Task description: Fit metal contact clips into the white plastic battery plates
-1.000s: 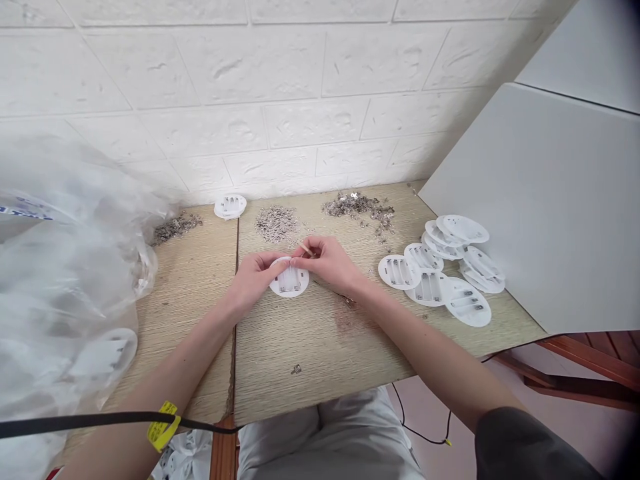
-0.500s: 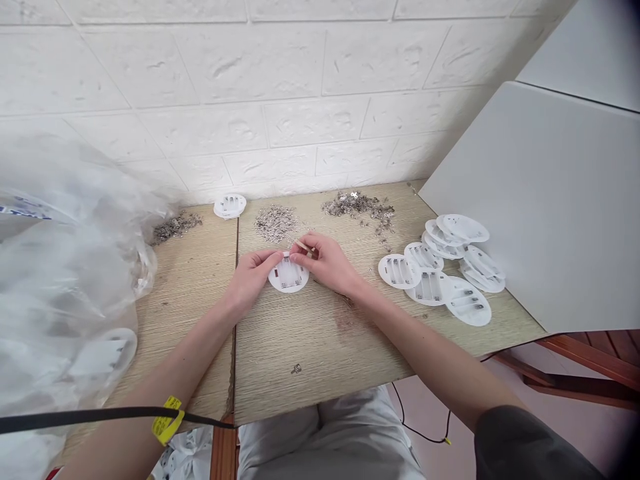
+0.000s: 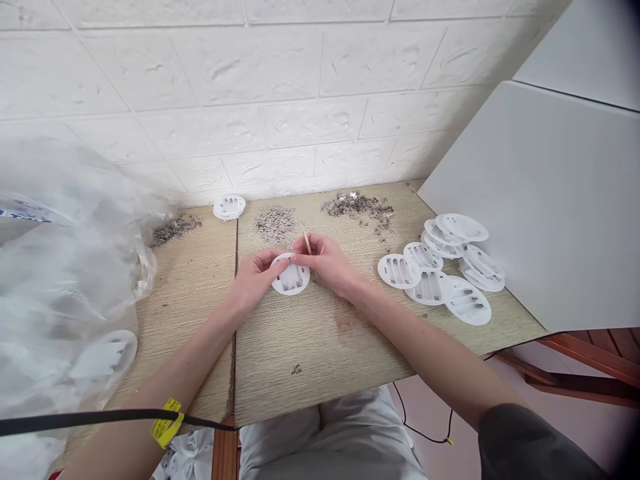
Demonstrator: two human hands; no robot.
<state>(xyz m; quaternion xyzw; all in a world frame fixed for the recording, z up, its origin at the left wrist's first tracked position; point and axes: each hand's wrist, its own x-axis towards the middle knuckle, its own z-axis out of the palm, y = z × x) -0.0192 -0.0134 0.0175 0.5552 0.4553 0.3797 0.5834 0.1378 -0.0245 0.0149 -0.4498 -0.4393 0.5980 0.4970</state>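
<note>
Gripping the far-left rim of a round white battery-compartment disc (image 3: 291, 285): left hand (image 3: 253, 279), thumb on top. Right hand (image 3: 327, 263) closed around a slim wooden stick (image 3: 307, 243), its thumb at the disc's far rim. Disc sits nearer than the pile of small metal contacts (image 3: 274, 224). Step in hand, judged: thumb work at the far edge; exact spot hidden. Next move calls for steady left bracing and small, well-aligned pressure.

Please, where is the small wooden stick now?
In the head view, the wooden stick is in the fingers of the right hand, just above the white round disc that both hands hold.
</note>
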